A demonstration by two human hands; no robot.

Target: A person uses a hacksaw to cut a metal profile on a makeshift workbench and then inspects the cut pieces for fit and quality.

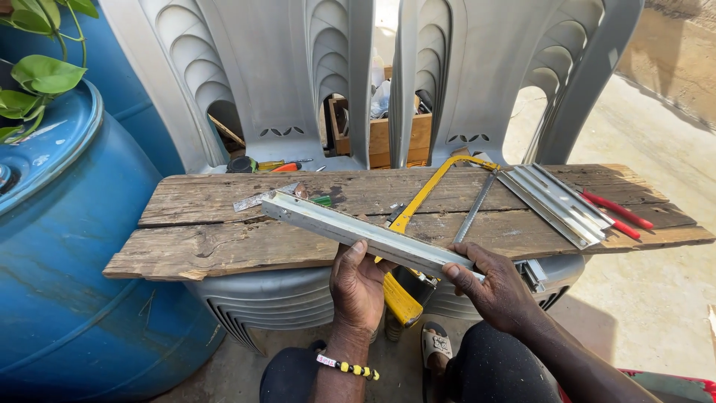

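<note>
From the head view, you hold a long grey metal channel (358,227) with both hands; it lies slanted over the near edge of the wooden plank tabletop (201,224), its far end up to the left on the wood and its near end to the right, past the edge. Your left hand (358,287) comes from below, and its grip is pressed together on the metal channel, with the thumb on top and the fingers under it. Your right hand (492,291) is near the right end, and its grip also pinches the metal channel between thumb and fingers. Under the channel lies a yellow hacksaw (418,201); its handle hangs down between your two hands and its frame reaches far to the right on the plank. A stack of short metal strips (556,198) rests on the right part of the tabletop, and just beside it are red-handled pliers (619,213). The plank rests on two grey plastic chairs (283,82). On the left stands a blue barrel (67,298) with green leaves (41,75) above it.
</note>
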